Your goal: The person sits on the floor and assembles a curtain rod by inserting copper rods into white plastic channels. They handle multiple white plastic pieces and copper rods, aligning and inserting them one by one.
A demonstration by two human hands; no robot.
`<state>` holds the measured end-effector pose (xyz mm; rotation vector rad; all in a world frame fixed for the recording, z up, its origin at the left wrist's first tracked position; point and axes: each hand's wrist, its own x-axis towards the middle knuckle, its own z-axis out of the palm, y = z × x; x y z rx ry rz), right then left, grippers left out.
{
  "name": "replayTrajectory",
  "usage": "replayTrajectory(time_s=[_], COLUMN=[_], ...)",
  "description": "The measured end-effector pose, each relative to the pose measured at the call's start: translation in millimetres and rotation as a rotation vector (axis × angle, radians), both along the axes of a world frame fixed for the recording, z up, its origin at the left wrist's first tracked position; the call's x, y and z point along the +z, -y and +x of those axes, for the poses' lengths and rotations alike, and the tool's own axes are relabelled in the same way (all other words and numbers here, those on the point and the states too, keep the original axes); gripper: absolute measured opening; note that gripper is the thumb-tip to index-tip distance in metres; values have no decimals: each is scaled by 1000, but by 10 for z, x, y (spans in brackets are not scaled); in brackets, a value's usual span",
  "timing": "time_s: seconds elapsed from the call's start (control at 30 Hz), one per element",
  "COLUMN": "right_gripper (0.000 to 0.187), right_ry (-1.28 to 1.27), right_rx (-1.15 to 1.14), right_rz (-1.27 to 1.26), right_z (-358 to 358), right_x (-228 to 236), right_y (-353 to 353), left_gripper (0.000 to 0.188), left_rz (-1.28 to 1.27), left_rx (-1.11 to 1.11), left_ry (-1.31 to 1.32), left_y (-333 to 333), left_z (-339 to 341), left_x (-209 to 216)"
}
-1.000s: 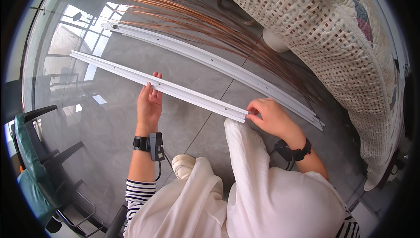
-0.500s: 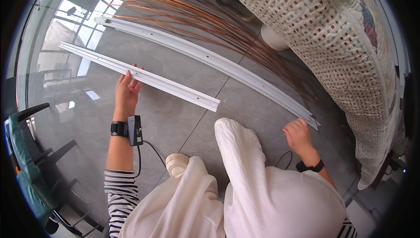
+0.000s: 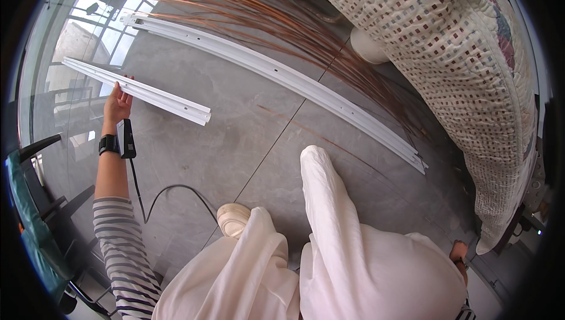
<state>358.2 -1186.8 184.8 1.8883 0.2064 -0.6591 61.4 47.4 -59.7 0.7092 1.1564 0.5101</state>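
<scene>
**Gripping Short White Rail [image 3: 154,95] in Left Hand [image 3: 119,105]**

Found between 9 and 10 o'clock in view, closed on rail, with thumb at near edge and fingertips showing past far edge. Extends from hand toward 10 and 4 o'clock. Noted farther out at 12 o'clock: long white rail [image 3: 276,76] on grey floor [image 3: 247,143], with copper-coloured rods [image 3: 297,30] beyond. Observed at 2 o'clock: patterned quilt [image 3: 424,49]. Located at 4 o'clock: right hand [image 3: 458,250], beside trousers [image 3: 376,267]; cannot tell opening or contents.

The left hand [image 3: 119,103] holds 1 white rail [image 3: 168,102].
</scene>
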Motion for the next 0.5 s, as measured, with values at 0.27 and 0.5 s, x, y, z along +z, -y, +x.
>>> replayTrajectory(time_s=[0.27, 0.5], right_gripper=[8, 6], right_ry=[-237, -479], right_rx=[-38, -207], right_rz=[423, 1167], right_z=[84, 56], right_x=[-798, -1234], right_y=[-999, -3599], left_gripper=[40, 44], left_rz=[18, 91], left_rx=[50, -14], left_ry=[65, 157], left_y=[278, 919], left_z=[466, 699], left_x=[444, 724])
